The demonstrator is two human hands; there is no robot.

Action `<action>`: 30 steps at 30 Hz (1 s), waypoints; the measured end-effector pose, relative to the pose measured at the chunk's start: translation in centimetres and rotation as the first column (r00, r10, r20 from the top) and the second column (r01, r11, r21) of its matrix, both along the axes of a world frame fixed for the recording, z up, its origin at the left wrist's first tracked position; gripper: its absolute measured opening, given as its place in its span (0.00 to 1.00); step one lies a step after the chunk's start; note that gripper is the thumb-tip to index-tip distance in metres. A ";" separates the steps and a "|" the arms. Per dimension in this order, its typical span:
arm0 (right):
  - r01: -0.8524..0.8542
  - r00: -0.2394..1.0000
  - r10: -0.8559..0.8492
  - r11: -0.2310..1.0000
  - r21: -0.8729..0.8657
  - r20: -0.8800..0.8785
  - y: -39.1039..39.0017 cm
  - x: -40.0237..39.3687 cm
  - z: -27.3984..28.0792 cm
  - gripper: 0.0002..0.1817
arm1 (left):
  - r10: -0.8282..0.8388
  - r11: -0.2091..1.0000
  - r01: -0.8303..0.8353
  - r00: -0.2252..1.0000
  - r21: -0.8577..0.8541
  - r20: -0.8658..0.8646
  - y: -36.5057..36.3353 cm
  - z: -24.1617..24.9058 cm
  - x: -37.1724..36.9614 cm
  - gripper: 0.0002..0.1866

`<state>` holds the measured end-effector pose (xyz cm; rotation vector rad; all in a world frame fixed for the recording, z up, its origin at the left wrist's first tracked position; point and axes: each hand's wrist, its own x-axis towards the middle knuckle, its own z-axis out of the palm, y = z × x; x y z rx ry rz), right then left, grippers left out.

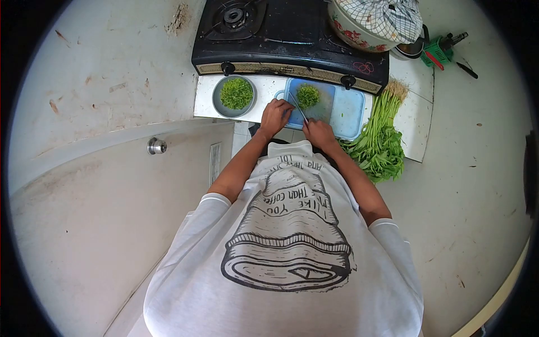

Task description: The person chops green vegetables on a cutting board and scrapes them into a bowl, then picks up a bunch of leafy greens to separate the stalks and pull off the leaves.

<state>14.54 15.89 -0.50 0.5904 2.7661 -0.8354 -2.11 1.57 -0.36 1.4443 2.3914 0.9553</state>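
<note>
My right hand point(319, 135) is closed around the handle of a knife point(298, 106), whose blade slants up and left over the blue cutting board point(349, 115). At the board's left edge, my left hand point(276, 117) has its fingers bent together close to the blade. Whatever those fingers hold, if anything, is hidden. A small heap of finely chopped greens point(308, 96) lies on the board just beyond the knife. Left of the board, a grey bowl point(216, 104) contains more chopped greens point(236, 93). A large bunch of leafy green stalks point(379, 132) with roots lies to the right.
Behind the board stands a black two-burner gas stove point(286, 39). A floral pot point(359, 33) covered with a checked cloth point(387, 17) sits on its right side. Farther right is a green basket point(437, 51) with utensils. A wall with a round knob point(157, 146) is at left.
</note>
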 end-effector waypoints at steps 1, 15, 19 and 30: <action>0.017 1.000 -0.017 1.000 -0.007 -0.007 0.0 0.1 0.1 0.23 | 0.002 1.000 -0.002 1.000 -0.001 -0.003 0.0 0.0 0.0 0.07; -0.035 0.999 0.035 0.999 -0.016 0.013 -0.3 -0.2 0.4 0.21 | 0.024 0.999 -0.024 1.000 0.029 -0.004 0.2 -0.2 0.1 0.05; -0.039 0.999 0.039 0.999 -0.011 0.011 -0.2 -0.4 0.3 0.21 | 0.040 0.999 -0.040 0.999 0.035 -0.008 0.3 -0.2 0.0 0.05; -0.040 0.999 0.040 0.999 0.007 0.005 -0.3 0.2 0.8 0.21 | 0.033 0.999 -0.033 0.999 0.006 -0.022 0.3 0.1 -0.1 0.05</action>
